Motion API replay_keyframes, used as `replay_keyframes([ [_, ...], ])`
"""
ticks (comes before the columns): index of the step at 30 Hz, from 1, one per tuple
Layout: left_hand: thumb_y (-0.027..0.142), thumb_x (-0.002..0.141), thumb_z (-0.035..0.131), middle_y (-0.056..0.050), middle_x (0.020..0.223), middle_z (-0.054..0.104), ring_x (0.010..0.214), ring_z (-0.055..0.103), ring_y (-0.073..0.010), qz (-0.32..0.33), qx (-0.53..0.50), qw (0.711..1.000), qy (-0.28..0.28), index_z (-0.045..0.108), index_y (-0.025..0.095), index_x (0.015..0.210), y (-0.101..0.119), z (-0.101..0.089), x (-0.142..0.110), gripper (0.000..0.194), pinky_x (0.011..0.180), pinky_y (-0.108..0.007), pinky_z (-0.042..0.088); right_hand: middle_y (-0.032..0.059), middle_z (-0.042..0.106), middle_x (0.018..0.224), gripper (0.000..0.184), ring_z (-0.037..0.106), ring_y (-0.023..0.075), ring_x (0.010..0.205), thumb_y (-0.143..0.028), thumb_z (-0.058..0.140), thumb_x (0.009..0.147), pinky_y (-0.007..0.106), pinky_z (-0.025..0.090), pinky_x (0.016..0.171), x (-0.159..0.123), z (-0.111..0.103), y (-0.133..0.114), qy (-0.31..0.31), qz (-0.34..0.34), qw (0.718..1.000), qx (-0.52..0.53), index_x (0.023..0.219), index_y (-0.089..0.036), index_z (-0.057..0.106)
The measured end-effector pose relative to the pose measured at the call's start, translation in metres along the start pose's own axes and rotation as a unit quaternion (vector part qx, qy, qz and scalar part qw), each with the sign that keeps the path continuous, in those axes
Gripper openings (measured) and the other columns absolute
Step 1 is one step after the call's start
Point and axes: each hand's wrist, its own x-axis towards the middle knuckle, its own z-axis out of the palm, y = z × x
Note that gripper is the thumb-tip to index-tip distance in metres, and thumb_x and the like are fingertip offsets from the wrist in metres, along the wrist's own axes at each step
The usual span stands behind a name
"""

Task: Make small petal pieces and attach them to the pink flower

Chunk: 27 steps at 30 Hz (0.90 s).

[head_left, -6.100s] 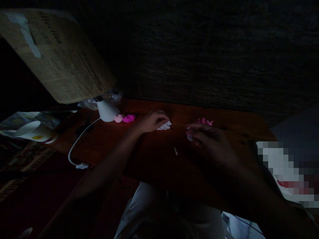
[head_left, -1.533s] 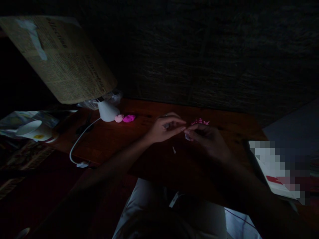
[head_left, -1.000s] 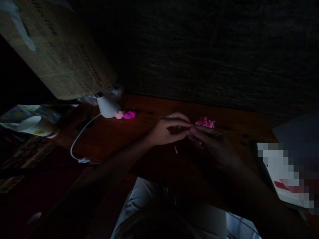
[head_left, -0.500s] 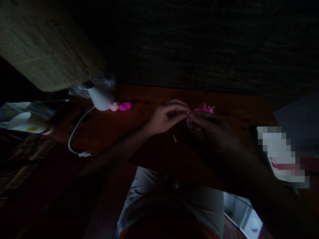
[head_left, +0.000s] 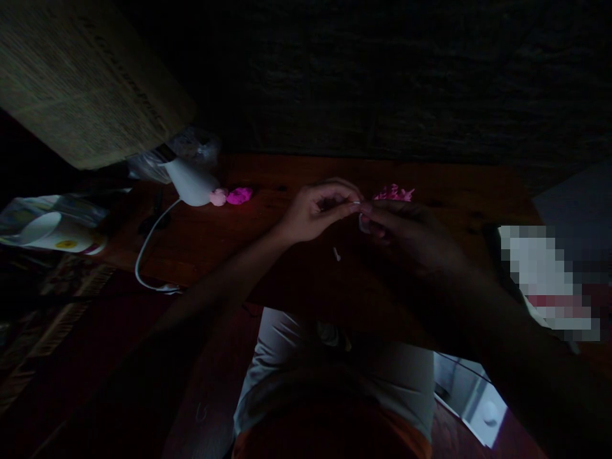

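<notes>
In the dim light my left hand is pinched shut, its thumb and index finger on a tiny pale piece. The fingertips of my right hand are closed against the same piece from the other side; its exact kind is too small to tell. A translucent whitish thing shows under my right fingers, partly hidden. Behind that hand lies a bunch of pink petal-like bits. A small white stick-like piece rests on the wooden table below my hands.
To the left, a pale pink lump and a magenta lump sit beside a white lamp base with a printed shade. Its white cable curves over the table's edge. A paper cup lies farther left; a dark wall stands behind.
The whole view has shifted slightly, so table things appear a little higher. Both hands keep their fingertips together around the tiny pale piece, with little movement.
</notes>
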Motion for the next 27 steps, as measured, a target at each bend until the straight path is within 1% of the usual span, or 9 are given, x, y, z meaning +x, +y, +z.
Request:
replay_keyframes([
  [5, 0.044, 0.084, 0.074, -0.006, 0.094, 0.072, 0.088, 0.069, -0.0140, -0.004, -0.048, 0.999, 0.010, 0.071, 0.016, 0.082, -0.005, 0.001, 0.001, 0.029, 0.078, -0.028, 0.054, -0.0046, 0.051, 0.059, 0.036, 0.042, 0.0079, 0.053, -0.050, 0.086, 0.068, 0.024, 0.029, 0.049, 0.001, -0.002, 0.003, 0.007, -0.009, 1.000, 0.004, 0.072, -0.018, 0.070],
  [9, 0.042, 0.081, 0.078, -0.007, 0.095, 0.073, 0.078, 0.068, -0.0102, -0.011, -0.107, 0.994, 0.003, 0.071, 0.014, 0.083, -0.011, 0.003, 0.002, 0.029, 0.067, -0.022, 0.051, -0.0039, 0.054, 0.061, 0.034, 0.043, 0.0081, 0.055, -0.050, 0.084, 0.072, 0.024, 0.030, 0.050, 0.002, -0.004, 0.006, 0.012, -0.025, 0.999, -0.019, 0.074, -0.018, 0.072],
  [12, 0.040, 0.082, 0.078, -0.007, 0.095, 0.074, 0.070, 0.065, -0.0077, -0.035, -0.143, 0.989, 0.002, 0.072, 0.013, 0.083, -0.011, 0.004, 0.002, 0.027, 0.059, -0.019, 0.049, -0.0034, 0.055, 0.061, 0.034, 0.044, 0.0088, 0.055, -0.051, 0.083, 0.073, 0.024, 0.031, 0.051, 0.002, -0.006, 0.006, 0.018, -0.026, 0.999, -0.036, 0.075, -0.019, 0.073],
  [14, 0.039, 0.081, 0.079, -0.008, 0.096, 0.075, 0.067, 0.064, -0.0071, -0.063, -0.150, 0.987, -0.002, 0.072, 0.013, 0.082, -0.009, 0.004, 0.001, 0.027, 0.057, -0.019, 0.048, -0.0032, 0.055, 0.062, 0.034, 0.044, 0.0093, 0.056, -0.052, 0.082, 0.073, 0.024, 0.032, 0.051, 0.002, -0.006, 0.005, 0.018, -0.025, 0.998, -0.050, 0.076, -0.020, 0.074],
  [17, 0.040, 0.081, 0.078, -0.010, 0.107, 0.076, 0.063, 0.061, -0.0060, -0.136, -0.149, 0.979, -0.011, 0.074, 0.014, 0.089, -0.005, 0.005, 0.000, 0.028, 0.056, -0.020, 0.048, -0.0031, 0.055, 0.062, 0.034, 0.043, 0.0096, 0.057, -0.053, 0.081, 0.074, 0.024, 0.032, 0.052, 0.004, -0.007, 0.004, 0.013, -0.025, 0.998, -0.058, 0.074, -0.020, 0.074],
  [19, 0.039, 0.079, 0.079, -0.010, 0.102, 0.077, 0.061, 0.061, -0.0063, -0.159, -0.153, 0.975, -0.016, 0.075, 0.014, 0.095, -0.004, 0.005, 0.000, 0.030, 0.055, -0.020, 0.047, -0.0029, 0.054, 0.062, 0.035, 0.042, 0.0097, 0.057, -0.055, 0.079, 0.075, 0.024, 0.031, 0.052, 0.005, -0.007, 0.004, 0.010, -0.030, 0.998, -0.061, 0.075, -0.020, 0.075],
  [21, 0.037, 0.078, 0.080, -0.008, 0.095, 0.077, 0.061, 0.060, -0.0068, -0.171, -0.157, 0.973, -0.016, 0.076, 0.014, 0.097, -0.003, 0.006, 0.000, 0.030, 0.056, -0.020, 0.048, -0.0023, 0.054, 0.062, 0.037, 0.042, 0.0100, 0.057, -0.057, 0.078, 0.075, 0.024, 0.032, 0.052, 0.006, -0.008, 0.004, 0.011, -0.016, 0.998, -0.064, 0.076, -0.020, 0.076],
  [25, 0.032, 0.079, 0.079, -0.007, 0.094, 0.077, 0.061, 0.060, -0.0067, -0.171, -0.174, 0.970, -0.008, 0.076, 0.014, 0.099, -0.002, 0.008, -0.001, 0.027, 0.059, -0.022, 0.050, -0.0013, 0.057, 0.064, 0.040, 0.045, 0.0102, 0.057, -0.059, 0.079, 0.072, 0.024, 0.033, 0.051, 0.005, -0.008, 0.003, 0.027, -0.006, 0.998, -0.062, 0.077, -0.020, 0.076],
  [27, 0.031, 0.078, 0.080, -0.006, 0.090, 0.076, 0.062, 0.060, -0.0070, -0.167, -0.185, 0.968, 0.000, 0.076, 0.014, 0.098, -0.004, 0.009, -0.001, 0.027, 0.060, -0.022, 0.050, -0.0008, 0.059, 0.066, 0.041, 0.046, 0.0103, 0.058, -0.059, 0.080, 0.071, 0.023, 0.034, 0.051, 0.004, -0.006, 0.002, 0.031, -0.003, 0.998, -0.057, 0.078, -0.019, 0.076],
])
